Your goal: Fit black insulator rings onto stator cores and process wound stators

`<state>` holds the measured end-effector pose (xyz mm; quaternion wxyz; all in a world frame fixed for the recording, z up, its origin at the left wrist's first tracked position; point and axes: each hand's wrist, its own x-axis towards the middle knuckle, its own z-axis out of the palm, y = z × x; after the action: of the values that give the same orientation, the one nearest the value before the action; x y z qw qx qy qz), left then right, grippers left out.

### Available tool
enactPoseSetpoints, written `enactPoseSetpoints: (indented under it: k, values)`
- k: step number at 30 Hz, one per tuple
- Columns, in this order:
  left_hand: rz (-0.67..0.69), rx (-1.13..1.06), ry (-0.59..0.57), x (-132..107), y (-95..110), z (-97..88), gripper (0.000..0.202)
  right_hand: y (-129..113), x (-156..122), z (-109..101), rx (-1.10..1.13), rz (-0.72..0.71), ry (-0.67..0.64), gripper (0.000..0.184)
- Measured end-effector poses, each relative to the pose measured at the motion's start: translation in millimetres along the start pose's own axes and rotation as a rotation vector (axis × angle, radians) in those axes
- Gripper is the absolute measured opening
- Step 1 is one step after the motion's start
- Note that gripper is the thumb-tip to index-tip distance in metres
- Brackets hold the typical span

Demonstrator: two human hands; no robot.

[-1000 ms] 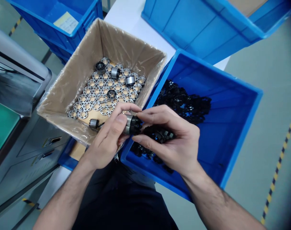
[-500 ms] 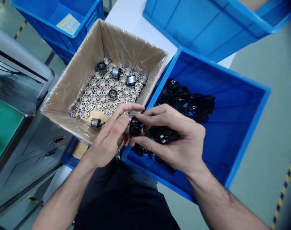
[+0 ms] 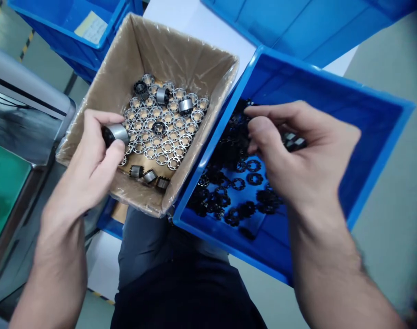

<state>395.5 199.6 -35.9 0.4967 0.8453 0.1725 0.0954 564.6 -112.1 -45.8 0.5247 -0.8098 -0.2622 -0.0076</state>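
Observation:
My left hand (image 3: pixel 95 155) is closed around a motor stator (image 3: pixel 118 133), a silver ring with a black end piece, above the left side of the lined carton (image 3: pixel 102 91). Inside that carton, bare metal stator rings (image 3: pixel 156 112) lie flat in rows. Several stators with black ends rest among them, such as one silver-and-black stator (image 3: pixel 185 106). My right hand (image 3: pixel 297 146) hovers over the blue bin (image 3: pixel 332 96) with its fingers curled in. Black plastic end pieces (image 3: pixel 293 141) show in its palm; its fingertips partly hide the pile of loose black rings (image 3: pixel 229 141).
Another blue bin (image 3: pixel 297 27) stands behind on the white table (image 3: pixel 170 13). More blue crates (image 3: pixel 102 27), one with a paper label (image 3: pixel 92 27), are at the upper left. A metal machine with a green top (image 3: pixel 6 192) borders the left side.
My hands have moved apart. The left one carried the stator left over the carton, while the right one shifted right and up over the black rings. More stators near the carton's front are uncovered.

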Motion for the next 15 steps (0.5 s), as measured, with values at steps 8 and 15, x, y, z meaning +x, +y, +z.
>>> enactPoseSetpoints:
  k: [8, 15]
  values:
    - [-0.049, 0.646, -0.689, 8.5, 24.7, 25.3, 0.045, 36.9, 10.3, -18.9, -0.493, 0.205, -0.494, 0.030]
    - [-0.113, 0.751, -0.602, -17.7, 42.2, 24.7, 0.025, 47.2, 12.3, -5.7, -0.606, 0.297, -0.841, 0.019]
